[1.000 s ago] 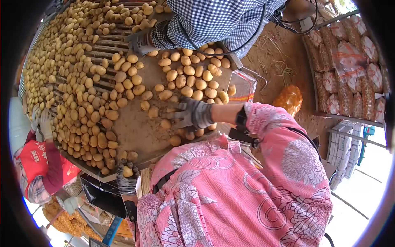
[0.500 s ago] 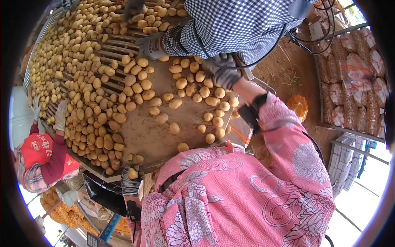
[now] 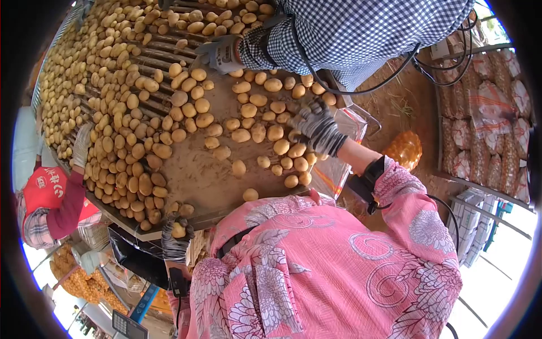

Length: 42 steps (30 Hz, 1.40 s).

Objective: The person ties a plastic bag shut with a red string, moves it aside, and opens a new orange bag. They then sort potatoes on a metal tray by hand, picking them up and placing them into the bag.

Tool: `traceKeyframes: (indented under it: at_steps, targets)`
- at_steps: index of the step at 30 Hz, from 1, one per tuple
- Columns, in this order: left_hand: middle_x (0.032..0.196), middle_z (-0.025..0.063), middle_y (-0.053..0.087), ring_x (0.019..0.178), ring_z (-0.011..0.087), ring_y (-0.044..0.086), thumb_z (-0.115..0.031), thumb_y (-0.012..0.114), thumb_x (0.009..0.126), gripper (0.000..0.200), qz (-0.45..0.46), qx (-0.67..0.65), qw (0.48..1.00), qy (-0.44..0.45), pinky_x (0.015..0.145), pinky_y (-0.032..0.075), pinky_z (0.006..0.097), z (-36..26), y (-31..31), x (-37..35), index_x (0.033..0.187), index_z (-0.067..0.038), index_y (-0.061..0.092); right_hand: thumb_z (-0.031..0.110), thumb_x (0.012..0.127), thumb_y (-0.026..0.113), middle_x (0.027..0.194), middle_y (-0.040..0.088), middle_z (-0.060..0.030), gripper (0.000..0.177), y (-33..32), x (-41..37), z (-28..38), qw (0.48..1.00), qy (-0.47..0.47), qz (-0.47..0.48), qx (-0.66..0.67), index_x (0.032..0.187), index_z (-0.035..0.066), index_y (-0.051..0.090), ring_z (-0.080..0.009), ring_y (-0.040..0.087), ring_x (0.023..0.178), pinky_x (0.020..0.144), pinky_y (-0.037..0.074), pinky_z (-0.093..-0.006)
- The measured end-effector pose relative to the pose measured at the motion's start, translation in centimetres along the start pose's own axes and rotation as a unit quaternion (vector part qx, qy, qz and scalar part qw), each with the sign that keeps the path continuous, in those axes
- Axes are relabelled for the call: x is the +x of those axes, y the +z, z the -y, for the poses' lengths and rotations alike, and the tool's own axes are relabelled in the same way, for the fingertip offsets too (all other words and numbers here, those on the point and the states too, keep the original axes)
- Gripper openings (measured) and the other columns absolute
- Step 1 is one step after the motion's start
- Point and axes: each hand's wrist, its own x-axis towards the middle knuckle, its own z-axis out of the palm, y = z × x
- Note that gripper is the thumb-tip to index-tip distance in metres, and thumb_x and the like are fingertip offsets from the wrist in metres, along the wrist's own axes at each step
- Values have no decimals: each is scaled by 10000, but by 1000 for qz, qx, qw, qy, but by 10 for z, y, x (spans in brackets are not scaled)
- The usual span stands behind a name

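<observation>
My right hand (image 3: pixel 317 129), in a grey striped glove, lies over the right part of the sorting table (image 3: pixel 195 172). Its fingers are spread and touch loose potatoes (image 3: pixel 275 133). At the table's near left edge, my left hand (image 3: pixel 176 242), in a dark striped glove, is closed around a potato (image 3: pixel 178 230). Two more potatoes lie just beyond that hand. A dense heap of potatoes (image 3: pixel 121 147) covers the left and far side, partly over dark slats (image 3: pixel 161 62). Beside the table's right edge hangs a clear plastic bag (image 3: pixel 333 175) with orange stripes.
A co-worker in a checked shirt (image 3: pixel 361 39) leans in from the far side, a gloved hand (image 3: pixel 221 55) over the slats. Another person in a red apron (image 3: pixel 48 186) works at left. A full orange net bag (image 3: pixel 405 150) and stacked sacks (image 3: pixel 497 124) stand at right.
My right hand has come nearer over the table, and its fingers have spread among the potatoes. Potatoes near it have shifted. My left hand keeps its potato. The checked-shirt co-worker has shifted right.
</observation>
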Motion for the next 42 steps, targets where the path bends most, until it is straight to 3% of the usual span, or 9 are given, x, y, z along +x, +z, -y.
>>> traceKeyframes:
  at_steps: [8, 18, 20, 22, 25, 30, 33, 37, 42]
  targets:
    - [765, 73, 579, 664, 235, 578, -252, 619, 825, 234, 32, -16, 999, 3, 580, 502, 342, 2, -3, 1, 1000, -106, 566, 493, 799, 547, 1413, 283, -145, 672, -21, 76, -20, 954, 285, -37, 85, 1372, 261, 284, -403, 247, 1295, 1004, 230, -557]
    - [765, 59, 575, 659, 225, 593, -281, 600, 839, 245, 48, 16, 999, 19, 545, 501, 334, 1, -2, -3, 1000, -99, 565, 467, 721, 627, 1381, 340, -98, 563, -1, 17, 42, 999, 9, -21, 25, 1216, 222, 518, -341, 316, 1257, 1020, 213, -564]
    - [764, 58, 573, 658, 224, 592, -278, 606, 836, 242, 55, 30, 998, 16, 544, 500, 330, 2, 1, -3, 995, -99, 570, 463, 689, 649, 1320, 409, -100, 515, -34, 39, 70, 970, -81, 81, 216, 1123, 200, 564, -342, 335, 1241, 991, 265, -536]
    - [762, 57, 566, 654, 224, 589, -275, 614, 832, 238, 52, 22, 998, 20, 537, 497, 325, 2, 1, -3, 984, -95, 575, 446, 713, 632, 1266, 464, -85, 461, -13, 57, 101, 936, -285, -157, 134, 1106, 213, 573, -334, 368, 1216, 984, 286, -530]
    - [760, 54, 563, 647, 218, 587, -277, 612, 835, 230, 30, 22, 999, 26, 531, 490, 325, 5, -1, -2, 971, -95, 573, 399, 722, 623, 1257, 471, -78, 379, 19, 72, 124, 899, -435, -41, 34, 1053, 217, 586, -344, 378, 1209, 974, 310, -521]
    - [765, 57, 564, 642, 216, 585, -273, 591, 850, 227, 34, 14, 998, 44, 538, 499, 328, 7, -6, -2, 984, -92, 559, 321, 759, 562, 1275, 457, -51, 241, 46, 30, 73, 897, -425, -95, 71, 958, 199, 620, -298, 369, 1235, 1002, 259, -550]
    - [773, 65, 568, 650, 215, 587, -309, 557, 868, 256, 53, 19, 998, 20, 548, 510, 346, 6, -8, 2, 991, -85, 554, 289, 761, 562, 1204, 500, -65, 242, 2, 9, 55, 935, -341, -75, 71, 974, 185, 611, -299, 450, 1141, 953, 338, -502]
    - [787, 79, 573, 681, 226, 594, -372, 569, 843, 338, 106, 83, 991, -30, 589, 531, 381, 5, 39, 25, 1005, -76, 551, 250, 787, 567, 1073, 551, -122, 303, -32, 23, 13, 989, 71, -113, 71, 1072, 147, 574, -303, 549, 958, 769, 464, -404]
    - [882, 114, 599, 739, 255, 598, -223, 553, 837, 260, 258, 87, 960, -73, 661, 532, 409, 8, 139, 74, 1031, -52, 541, 269, 776, 601, 968, 602, -163, 486, -15, 80, -24, 984, 145, -26, 99, 1212, 92, 478, -316, 593, 858, 708, 478, -395]
